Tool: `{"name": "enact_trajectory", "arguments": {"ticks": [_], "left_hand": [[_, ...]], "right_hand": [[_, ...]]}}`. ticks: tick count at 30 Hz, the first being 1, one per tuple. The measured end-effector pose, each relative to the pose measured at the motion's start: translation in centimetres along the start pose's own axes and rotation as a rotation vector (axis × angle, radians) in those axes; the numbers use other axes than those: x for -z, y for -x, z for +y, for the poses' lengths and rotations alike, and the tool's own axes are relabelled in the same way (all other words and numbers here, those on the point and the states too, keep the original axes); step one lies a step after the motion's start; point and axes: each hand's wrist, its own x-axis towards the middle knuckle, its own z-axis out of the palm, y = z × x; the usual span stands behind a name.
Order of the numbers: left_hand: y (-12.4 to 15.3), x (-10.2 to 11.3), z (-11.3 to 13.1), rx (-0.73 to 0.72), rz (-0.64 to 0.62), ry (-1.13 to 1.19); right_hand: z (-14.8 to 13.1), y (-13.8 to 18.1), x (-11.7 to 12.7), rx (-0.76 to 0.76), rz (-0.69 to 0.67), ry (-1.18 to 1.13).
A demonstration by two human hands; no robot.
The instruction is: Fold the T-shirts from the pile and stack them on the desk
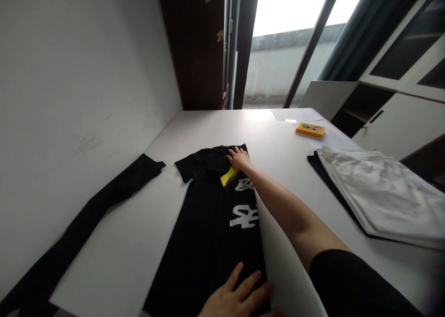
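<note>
A black T-shirt (pixel 208 224) lies lengthwise on the white table, apparently folded in half, with white lettering and a yellow patch along its right side. One short sleeve points to the left at the far end. My right hand (pixel 239 158) rests flat on the shirt's far end by the yellow patch, fingers spread. Close to me, my left hand (pixel 239 294) presses on the lower part of the shirt near its right edge, with its fingers apart. The bottom of the picture cuts off the shirt's near end and part of my left hand.
A long piece of black cloth (pixel 111 192) stretches along the table's left side by the wall. To the right lies a stack of white cloth (pixel 385 192) over something dark. A yellow-orange box (pixel 310 129) sits on papers (pixel 295 115) at the far right.
</note>
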Motion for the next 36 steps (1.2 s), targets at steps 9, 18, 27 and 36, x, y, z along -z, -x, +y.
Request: {"name": "enact_trajectory", "arguments": {"ticks": [9,18,27,36], "left_hand": [[-0.4,-0.5,1.1,0.017,-0.057,0.107],[3.6,5.7,-4.5,0.896,-0.052,0.154],[10.3,7.5,-3.1,1.401,-0.223,-0.087],[7.4,9.4,-2.7,1.355,-0.174,0.187]], "right_hand": [[0.7,1.0,-0.6,0.15,-0.053,0.047],[-10.1,1.6,0.7,0.328,0.079,-0.066],[-22.7,5.1,-4.3,0.246,0.008,-0.044],[-16.8,-0.9,0.9,0.007,0.069,-0.489]]}}
